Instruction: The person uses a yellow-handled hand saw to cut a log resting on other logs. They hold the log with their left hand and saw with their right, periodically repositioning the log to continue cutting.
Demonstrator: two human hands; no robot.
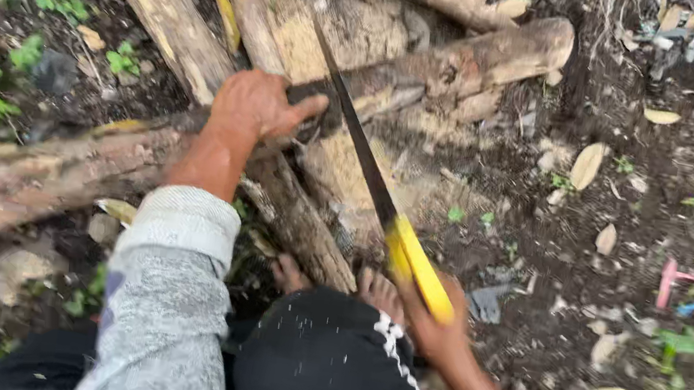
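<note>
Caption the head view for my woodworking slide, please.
Right hand draws a yellow-handled saw across a log steadied by the left hand.
</note>
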